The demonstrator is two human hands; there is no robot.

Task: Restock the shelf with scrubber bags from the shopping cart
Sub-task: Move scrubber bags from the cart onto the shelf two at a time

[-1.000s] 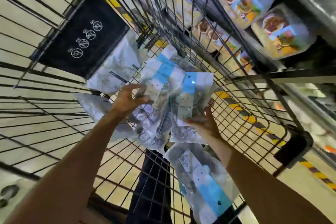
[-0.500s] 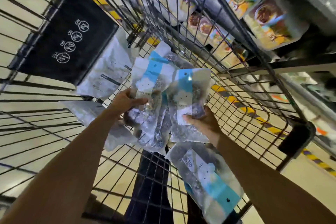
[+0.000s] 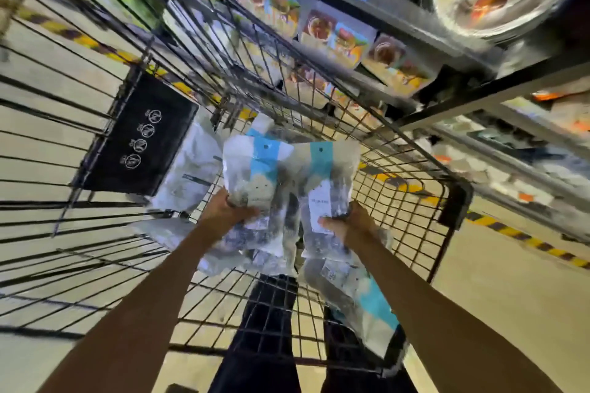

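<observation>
Cart point(image 3: 412, 201) wire floor below me: one blue-striped scrubber bag point(image 3: 367, 300) lying nearest, pale bags point(image 3: 188, 175) by the black flap point(image 3: 137, 137).

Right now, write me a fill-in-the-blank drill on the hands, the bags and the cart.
The right hand grips a clear bag with a ____ band on top.
The left hand holds a second bag above the wire ____.
The panel with white round signs is ____.
A loose bag lies by the ____ forearm.
Missing words: blue; cart; black; right.
</observation>
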